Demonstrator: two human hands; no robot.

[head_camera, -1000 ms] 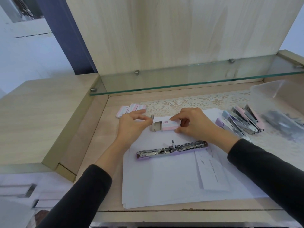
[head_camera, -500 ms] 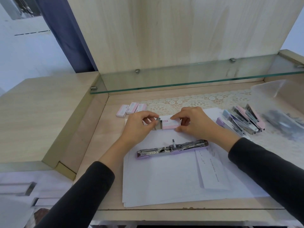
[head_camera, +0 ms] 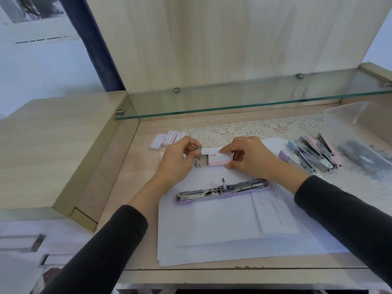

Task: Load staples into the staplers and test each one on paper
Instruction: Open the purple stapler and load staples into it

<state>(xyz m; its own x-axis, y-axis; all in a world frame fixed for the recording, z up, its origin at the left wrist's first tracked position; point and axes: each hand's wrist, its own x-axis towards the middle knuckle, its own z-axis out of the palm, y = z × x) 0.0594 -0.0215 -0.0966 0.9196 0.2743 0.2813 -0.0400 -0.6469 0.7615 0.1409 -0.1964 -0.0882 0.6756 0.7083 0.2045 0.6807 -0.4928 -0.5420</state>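
**Staple box open at its left end**

On my monitor, both hands are on the staple box (head_camera: 216,159), at the far edge of the paper stack (head_camera: 212,230). My right hand (head_camera: 252,158) grips the pink body, and my left hand (head_camera: 176,160) pinches the opened end flap. The unfolded stapler (head_camera: 222,188) lies flat on the sheets just nearer me (magazine bared). Spare boxes (head_camera: 165,140) sit far left, and other staplers (head_camera: 314,153) lie to the right.

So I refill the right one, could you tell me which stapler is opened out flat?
The lilac stapler lying unfolded on the paper; the other staplers lie heaped off to the right.
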